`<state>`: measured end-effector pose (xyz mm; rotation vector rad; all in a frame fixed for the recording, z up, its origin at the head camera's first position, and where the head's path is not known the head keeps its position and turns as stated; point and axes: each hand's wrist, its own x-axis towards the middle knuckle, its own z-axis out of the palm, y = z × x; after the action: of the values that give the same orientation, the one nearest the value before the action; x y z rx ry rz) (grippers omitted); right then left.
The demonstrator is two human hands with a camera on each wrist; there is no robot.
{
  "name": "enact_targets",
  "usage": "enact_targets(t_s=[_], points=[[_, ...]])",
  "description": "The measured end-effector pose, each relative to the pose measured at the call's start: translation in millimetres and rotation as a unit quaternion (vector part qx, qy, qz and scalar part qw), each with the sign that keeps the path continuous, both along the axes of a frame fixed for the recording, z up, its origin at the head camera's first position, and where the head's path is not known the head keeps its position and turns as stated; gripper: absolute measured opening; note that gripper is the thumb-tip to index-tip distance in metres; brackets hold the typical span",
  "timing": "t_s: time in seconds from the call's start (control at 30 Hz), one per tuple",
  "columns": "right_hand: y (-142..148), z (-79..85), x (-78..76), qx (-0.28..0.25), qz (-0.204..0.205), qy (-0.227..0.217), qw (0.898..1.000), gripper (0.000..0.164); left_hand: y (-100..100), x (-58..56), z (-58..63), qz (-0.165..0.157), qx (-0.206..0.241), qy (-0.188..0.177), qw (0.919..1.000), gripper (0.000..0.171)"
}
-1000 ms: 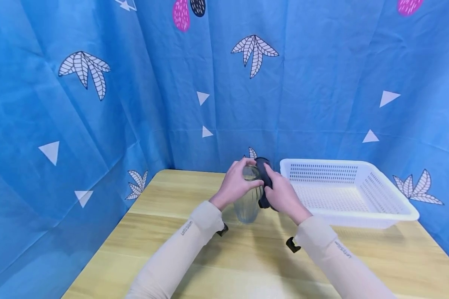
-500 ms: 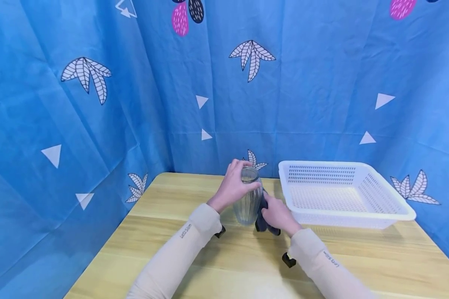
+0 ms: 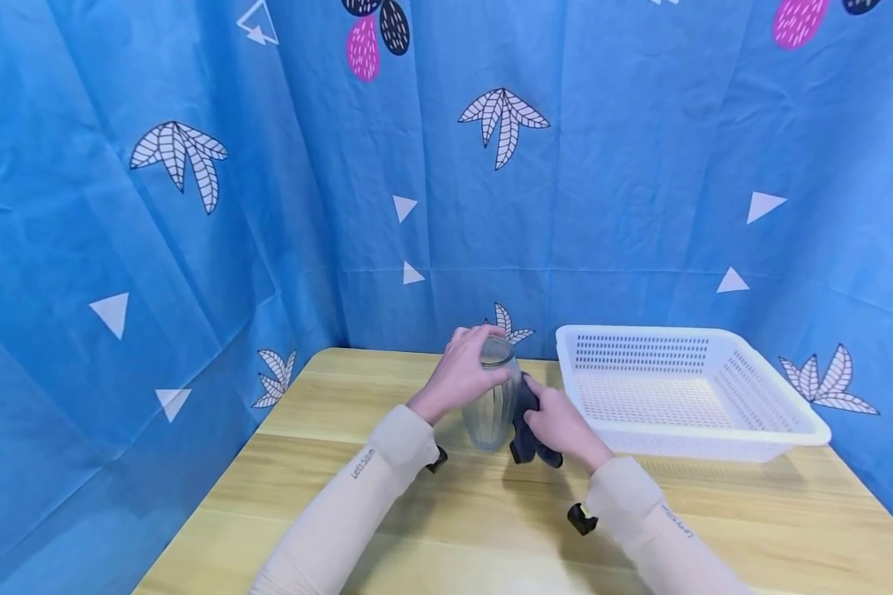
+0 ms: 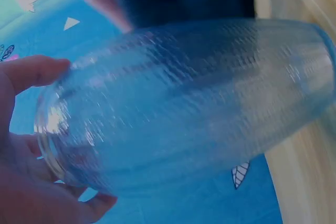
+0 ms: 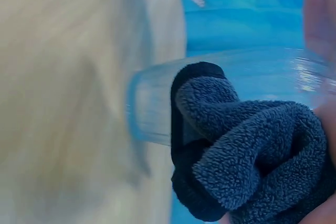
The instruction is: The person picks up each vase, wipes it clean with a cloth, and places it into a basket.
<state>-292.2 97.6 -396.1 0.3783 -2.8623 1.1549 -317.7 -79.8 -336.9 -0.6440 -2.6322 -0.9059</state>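
A clear ribbed glass vase stands upright over the wooden table, its open mouth at the top. My left hand grips it around the neck, thumb on the near side and fingers round the far side. In the left wrist view the textured glass fills the middle. My right hand holds a bunched dark grey cloth against the vase's right side. The right wrist view shows the cloth's fluffy folds and black edging overlapping the vase, whose base points toward the table.
A white perforated plastic basket sits on the table to the right, just beyond my right hand. Blue patterned curtains hang behind and to the left of the table.
My right hand has moved the cloth down from near the vase's mouth to its lower side. My left hand keeps its grip on the neck with little movement.
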Motion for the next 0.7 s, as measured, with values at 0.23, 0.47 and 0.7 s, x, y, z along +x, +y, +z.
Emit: enact_targets(t_s=[0.23,0.47,0.7], points=[[2,43.4,2.8,-0.013,0.000,0.069,0.998,0.068,2,0.5,6.6,-0.029,-0.018,-0.027,0.9991,0.062],[-2,37.4,-1.4,0.031,0.001,0.074,0.997,0.068,3,-7.3,-2.0,-0.030,0.006,-0.007,0.9995,0.059],[-5,-9.2,-7.2,0.077,0.009,0.014,0.997,0.065,3,-9.1,-9.1,-0.022,0.045,-0.003,0.9987,0.060]])
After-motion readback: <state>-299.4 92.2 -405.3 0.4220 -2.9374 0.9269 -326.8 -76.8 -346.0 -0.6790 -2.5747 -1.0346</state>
